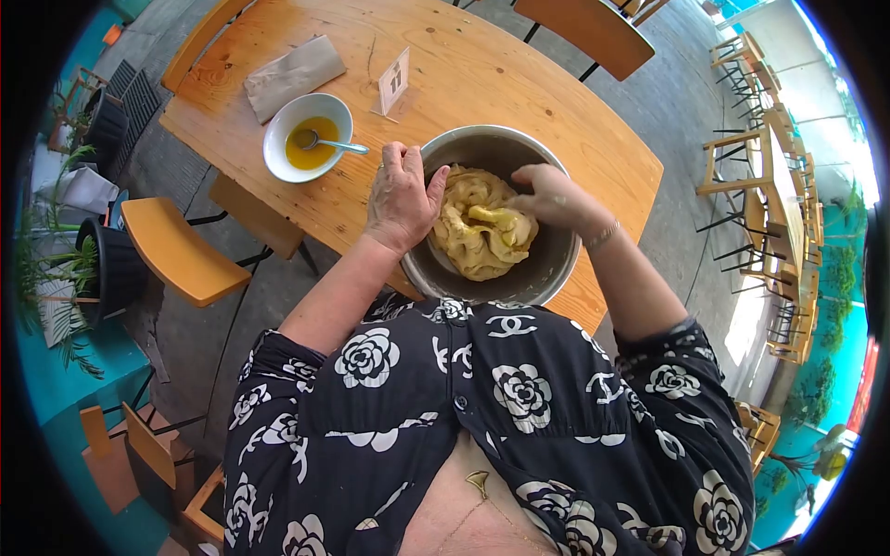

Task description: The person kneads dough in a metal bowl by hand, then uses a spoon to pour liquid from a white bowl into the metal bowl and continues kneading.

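A large metal bowl (558,252) stands at the near edge of the wooden table, close to my body. Inside it lies a lumpy, pale yellow dough (482,243), with a glossy, oily yellow patch on top. My left hand (405,196) is closed on the bowl's left rim, its thumb reaching inside by the dough. Over the right side of the bowl, my right hand (554,200) is at the dough's edge. Motion smears its fingers, so I cannot make out whether they grip any dough.
Left of the bowl, a white bowl (274,148) holds yellow liquid and a spoon (338,145). Behind it are a folded paper packet (295,76) and a number stand (393,83) on the table (519,79). A chair (176,250) is at the left; tables and chairs line the right.
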`<state>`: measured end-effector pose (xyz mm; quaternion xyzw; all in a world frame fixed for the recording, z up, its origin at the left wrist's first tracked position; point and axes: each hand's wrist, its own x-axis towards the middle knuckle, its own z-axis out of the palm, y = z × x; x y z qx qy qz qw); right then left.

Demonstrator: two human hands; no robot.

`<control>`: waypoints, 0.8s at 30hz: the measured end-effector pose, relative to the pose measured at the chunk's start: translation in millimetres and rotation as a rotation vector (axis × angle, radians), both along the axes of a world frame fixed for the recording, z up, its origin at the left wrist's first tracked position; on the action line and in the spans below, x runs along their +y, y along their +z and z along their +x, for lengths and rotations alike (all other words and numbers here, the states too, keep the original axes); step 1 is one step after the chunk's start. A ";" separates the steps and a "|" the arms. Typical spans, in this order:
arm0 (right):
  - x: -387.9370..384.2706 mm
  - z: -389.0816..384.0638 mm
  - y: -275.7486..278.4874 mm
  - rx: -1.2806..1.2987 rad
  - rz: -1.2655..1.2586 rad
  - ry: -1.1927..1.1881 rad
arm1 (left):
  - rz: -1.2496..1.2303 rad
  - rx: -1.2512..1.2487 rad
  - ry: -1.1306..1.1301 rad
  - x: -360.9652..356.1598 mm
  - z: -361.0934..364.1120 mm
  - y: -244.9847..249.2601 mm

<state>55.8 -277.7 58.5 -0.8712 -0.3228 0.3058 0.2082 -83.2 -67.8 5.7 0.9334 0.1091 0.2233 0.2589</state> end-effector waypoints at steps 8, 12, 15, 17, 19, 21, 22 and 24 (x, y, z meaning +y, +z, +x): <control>40.5 18.4 -46.7 0.178 -0.286 -0.009 | 0.002 0.008 0.005 -2.8 1.8 2.8; 51.7 14.1 -53.5 0.316 -0.238 -0.055 | -0.072 0.041 0.045 -1.6 3.3 0.7; 55.2 -3.9 -47.3 0.094 -0.184 0.014 | -0.135 0.093 0.049 -1.0 2.6 0.9; 49.3 -24.0 -47.8 -0.237 -0.121 0.105 | -0.157 0.054 0.034 5.6 3.5 -6.2; 42.8 -37.6 -25.1 -0.209 -0.162 0.153 | -0.107 0.045 0.030 4.9 3.1 -5.1; 18.9 -47.1 -4.3 -0.205 -0.070 0.247 | -0.068 0.057 0.035 2.8 0.5 -3.6; 6.8 -52.6 15.0 -0.165 -0.004 0.274 | -0.052 0.071 0.042 1.7 -0.5 -1.2; -10.3 -60.6 28.0 -0.143 0.010 0.366 | -0.039 0.084 0.050 1.4 0.2 3.1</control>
